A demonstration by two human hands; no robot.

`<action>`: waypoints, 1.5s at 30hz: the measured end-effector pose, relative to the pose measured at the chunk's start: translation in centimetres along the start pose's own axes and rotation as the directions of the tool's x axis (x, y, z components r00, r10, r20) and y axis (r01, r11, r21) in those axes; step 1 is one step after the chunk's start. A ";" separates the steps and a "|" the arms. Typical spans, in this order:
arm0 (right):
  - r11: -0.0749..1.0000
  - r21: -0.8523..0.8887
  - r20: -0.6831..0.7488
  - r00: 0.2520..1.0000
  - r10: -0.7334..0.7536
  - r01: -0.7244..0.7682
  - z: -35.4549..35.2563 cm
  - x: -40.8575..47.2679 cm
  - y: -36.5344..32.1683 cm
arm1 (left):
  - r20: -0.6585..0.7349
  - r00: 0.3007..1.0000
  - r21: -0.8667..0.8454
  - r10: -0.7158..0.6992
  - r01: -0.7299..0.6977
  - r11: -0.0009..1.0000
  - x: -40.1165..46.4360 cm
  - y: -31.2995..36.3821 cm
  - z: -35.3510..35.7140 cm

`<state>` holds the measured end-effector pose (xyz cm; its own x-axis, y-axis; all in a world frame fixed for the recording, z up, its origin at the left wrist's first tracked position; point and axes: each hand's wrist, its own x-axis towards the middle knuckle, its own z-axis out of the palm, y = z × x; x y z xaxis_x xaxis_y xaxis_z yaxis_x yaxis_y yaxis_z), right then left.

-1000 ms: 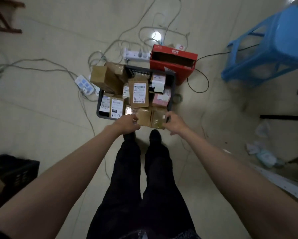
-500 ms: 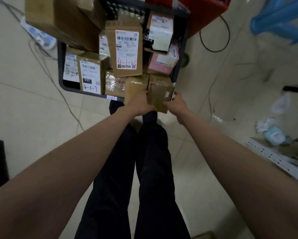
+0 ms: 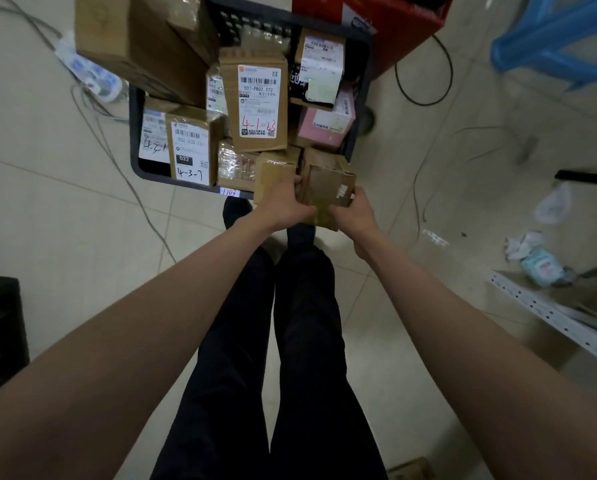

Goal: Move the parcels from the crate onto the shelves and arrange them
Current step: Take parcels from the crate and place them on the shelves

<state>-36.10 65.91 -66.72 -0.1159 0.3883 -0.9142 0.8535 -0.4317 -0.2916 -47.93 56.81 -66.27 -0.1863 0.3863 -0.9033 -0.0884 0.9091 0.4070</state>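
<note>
A small brown parcel (image 3: 328, 188) is gripped from both sides at the crate's near right corner: the left hand (image 3: 283, 207) is curled round its left face, the right hand (image 3: 354, 213) round its right edge (fingertips partly hidden). The dark crate (image 3: 134, 133), packed with labelled parcels, stands on a pale tiled floor (image 3: 65, 220). Cables (image 3: 117, 143), a red box (image 3: 404, 26) and a blue stool (image 3: 560, 39) are seen around it.

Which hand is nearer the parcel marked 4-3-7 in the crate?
Left. The left hand grips the small brown box on the side facing the 4-3-7 parcel; the right hand holds the box's far side.
</note>
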 end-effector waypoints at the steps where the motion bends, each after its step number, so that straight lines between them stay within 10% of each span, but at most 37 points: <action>1: 1.000 0.007 0.001 1.000 -0.004 0.004 -0.4 -0.9 -0.3 | -0.003 1.000 -0.001 0.011 -0.011 1.000 -0.9 0.4 -0.2; 13: 0.977 0.204 0.069 0.995 -0.072 0.056 -5.8 -13.7 -2.6 | -0.083 0.955 0.059 0.285 -0.281 0.958 -14.0 5.3 -1.3; 25: 0.814 0.575 0.183 0.983 -0.032 -0.080 -8.7 -23.2 -1.7 | -0.024 0.789 0.477 0.614 -0.531 0.701 -25.6 8.1 -0.7; 32: 0.733 0.679 0.122 0.980 -0.159 0.034 -11.8 -26.9 -2.2 | -0.330 0.852 0.025 0.407 -0.423 0.906 -27.8 12.4 -2.7; 37: 0.553 0.828 0.047 0.971 -0.235 0.093 -13.5 -29.6 -2.7 | -0.091 0.989 -0.324 0.116 -0.140 0.936 -29.2 16.4 -1.8; 45: 0.386 0.892 -0.109 0.941 -0.320 0.234 -15.5 -34.8 -1.9 | 0.092 0.938 -0.312 0.335 -0.293 0.904 -32.9 23.6 2.6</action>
<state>-25.77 65.82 -30.01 -0.3271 0.5922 -0.7364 -0.1508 -0.8020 -0.5780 -41.39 65.92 -27.29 -0.1146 0.6815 -0.7228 -0.3303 0.6601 0.6747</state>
